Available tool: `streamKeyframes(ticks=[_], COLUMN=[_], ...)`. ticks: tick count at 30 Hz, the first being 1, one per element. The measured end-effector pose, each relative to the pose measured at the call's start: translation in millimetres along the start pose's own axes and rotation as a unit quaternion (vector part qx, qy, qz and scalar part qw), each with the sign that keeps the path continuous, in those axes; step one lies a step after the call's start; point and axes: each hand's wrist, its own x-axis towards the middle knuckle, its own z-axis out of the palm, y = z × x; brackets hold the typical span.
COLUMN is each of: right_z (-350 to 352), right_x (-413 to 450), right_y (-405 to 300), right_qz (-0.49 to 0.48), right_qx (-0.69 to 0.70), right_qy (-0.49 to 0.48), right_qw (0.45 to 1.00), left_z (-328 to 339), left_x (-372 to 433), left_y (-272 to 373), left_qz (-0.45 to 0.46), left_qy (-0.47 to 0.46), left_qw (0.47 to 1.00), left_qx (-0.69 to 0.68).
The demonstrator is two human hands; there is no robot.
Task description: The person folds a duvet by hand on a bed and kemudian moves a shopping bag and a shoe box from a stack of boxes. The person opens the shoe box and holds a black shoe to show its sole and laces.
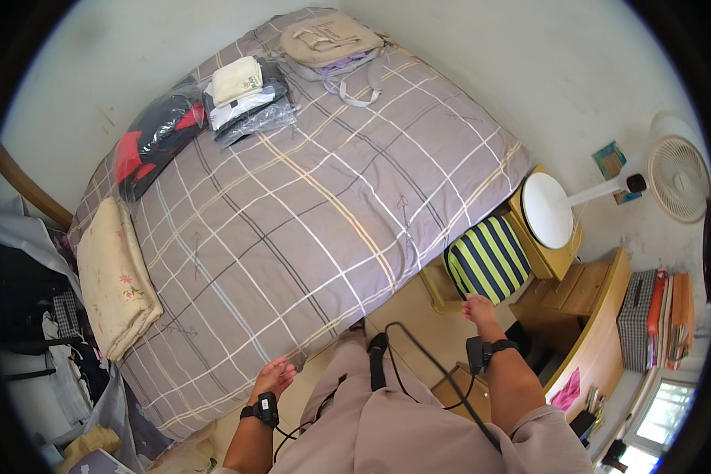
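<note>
My left hand (274, 377) is by the near edge of the bed, palm turned partly up, fingers a little apart and nothing in it. My right hand (480, 311) hangs in front of a green-and-navy striped cushion (487, 259), its fingers curled in and no object visible in them; whether it touches the cushion I cannot tell. Each wrist wears a black strapped device with a cable. Before me lies a bed with a grey plaid bedspread (308, 237). On it are a folded cream floral quilt (115, 278), a plastic-wrapped dark and red bundle (163, 139) and a stack of bagged clothes (246, 109).
A beige backpack (332, 41) lies at the bed's far corner. On the right, a white pedestal fan (548, 210) stands on a yellow wooden cabinet (536, 237), beside a wooden desk (595, 355) with books (669, 320). Clothes hang in a rack (65, 355) on the left. A black cable (432, 355) loops before my body.
</note>
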Motion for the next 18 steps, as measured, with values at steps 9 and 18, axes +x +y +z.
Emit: streamKeyframes(ticks=[9, 18], right_z=[144, 301], right_x=[63, 39], right_y=[-31, -44], right_qz=[-0.255, -0.086], right_qx=[-0.125, -0.215], right_qy=[-0.35, -0.521], right_qw=[0.893, 0.822], left_z=[8, 147], left_x=[134, 211], left_y=[65, 175], left_qz=[0.093, 0.334], left_qy=[-0.004, 0.094], left_qw=[0.986, 0.853], left_qx=[0.136, 0.391])
